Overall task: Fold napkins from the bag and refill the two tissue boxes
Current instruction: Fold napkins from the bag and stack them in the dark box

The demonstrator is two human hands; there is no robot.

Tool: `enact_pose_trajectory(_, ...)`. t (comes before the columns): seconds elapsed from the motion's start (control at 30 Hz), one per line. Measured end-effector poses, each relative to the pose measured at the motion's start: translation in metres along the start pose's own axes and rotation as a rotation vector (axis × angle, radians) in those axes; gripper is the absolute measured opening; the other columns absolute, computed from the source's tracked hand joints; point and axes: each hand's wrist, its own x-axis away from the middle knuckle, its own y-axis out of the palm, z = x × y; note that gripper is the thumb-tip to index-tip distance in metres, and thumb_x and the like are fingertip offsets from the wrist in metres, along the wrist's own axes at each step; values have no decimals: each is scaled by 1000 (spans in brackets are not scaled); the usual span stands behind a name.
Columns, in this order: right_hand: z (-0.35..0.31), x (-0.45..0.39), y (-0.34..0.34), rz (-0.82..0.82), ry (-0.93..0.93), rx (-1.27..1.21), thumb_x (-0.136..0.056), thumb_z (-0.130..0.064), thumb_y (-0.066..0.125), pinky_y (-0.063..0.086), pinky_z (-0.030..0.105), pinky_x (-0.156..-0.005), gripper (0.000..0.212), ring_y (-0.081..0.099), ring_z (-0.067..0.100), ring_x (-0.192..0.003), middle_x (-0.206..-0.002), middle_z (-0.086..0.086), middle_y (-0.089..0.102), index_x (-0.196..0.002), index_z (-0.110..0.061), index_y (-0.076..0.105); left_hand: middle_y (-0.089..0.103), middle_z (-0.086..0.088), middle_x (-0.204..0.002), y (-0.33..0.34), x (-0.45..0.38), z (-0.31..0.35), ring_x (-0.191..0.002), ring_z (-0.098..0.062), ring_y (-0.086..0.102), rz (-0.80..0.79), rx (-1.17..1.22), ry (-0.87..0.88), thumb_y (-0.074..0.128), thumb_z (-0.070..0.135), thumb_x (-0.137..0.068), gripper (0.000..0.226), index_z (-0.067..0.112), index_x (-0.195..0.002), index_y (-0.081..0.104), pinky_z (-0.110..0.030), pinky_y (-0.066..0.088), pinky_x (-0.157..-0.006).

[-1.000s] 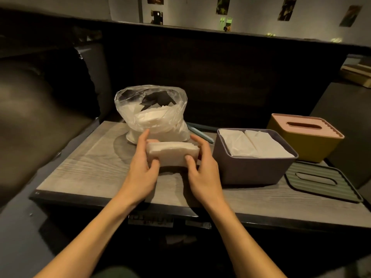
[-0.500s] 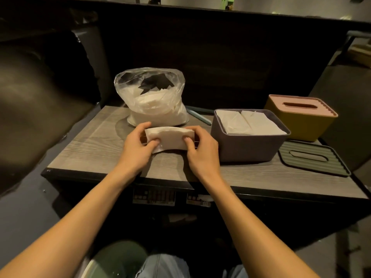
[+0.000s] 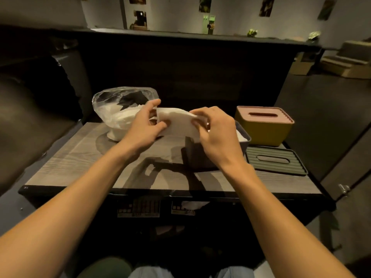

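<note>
Both bare forearms are stretched up from the lower corners toward mid-frame. The left hand (image 3: 145, 125) and right hand (image 3: 217, 135) are raised, each grip pinched closed, thumbs facing inward.

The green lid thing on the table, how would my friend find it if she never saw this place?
Start at the grey wooden table and look to its far right side, in front of the yellow tissue box with the pink top. The flat dark green ribbed plastic lid lies there beside the open grey box. It is the only flat piece, lying loose on the table with an oval slot.
</note>
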Motion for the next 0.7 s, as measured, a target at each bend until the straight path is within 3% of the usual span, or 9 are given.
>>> enact_pose_trajectory(0.17,31,-3,-45,-14,50,196,-101,-20,65,59,37,-88,32,61,11,-102,-114,-2,66,-132,-23,60,58,-3,-135,49,-41,33,-124,-14,57,-90,-25,93,71,9,-95,72,21,-157,36,-30,53,-101)
enact_pose_trajectory(0.27,42,-5,-64,-73,81,240,-102,-23,61,60,41,-74,42,66,15,-85,-99,-1,66,-137,-29,40,58,1,-124,76,-65,61,-108,-7,60,-167,-40,163,68,13,-97,73,19,-159,31,-15,53,-82)
enact_pose_trajectory(0.37,51,-8,-75,-112,135,265,-106,-29,54,58,41,-70,29,63,12,-76,-92,-3,65,-131,-31,40,57,4,-121,100,-84,80,-100,-6,60,-241,-128,219,67,13,-98,73,18,-160,28,-12,49,-68)
enact_pose_trajectory(0.5,67,-11,-75,-259,288,185,-104,-28,55,58,43,-89,16,64,14,-93,-106,-3,66,-120,-31,56,62,-5,-129,122,-96,77,-119,-19,62,-382,-361,213,68,14,-97,66,16,-156,39,-18,46,-86)
enact_pose_trajectory(0.57,75,-10,-71,-345,338,210,-104,-28,53,45,41,-100,16,61,16,-100,-103,-6,66,-118,-34,55,66,-5,-127,127,-94,66,-115,-17,64,-430,-466,185,67,15,-98,55,14,-150,49,-17,45,-88)
enact_pose_trajectory(0.63,78,-9,-69,-398,336,296,-104,-28,49,28,39,-99,18,56,17,-108,-102,-7,66,-120,-36,55,68,-1,-121,131,-90,54,-103,-11,66,-442,-504,176,65,16,-99,43,12,-142,58,-14,47,-81)
enact_pose_trajectory(0.7,77,-8,-69,-422,294,386,-103,-29,48,23,44,-100,21,49,20,-119,-111,-6,63,-121,-36,56,67,-1,-128,134,-85,47,-109,-13,65,-407,-567,214,65,19,-99,33,13,-131,67,-21,50,-87)
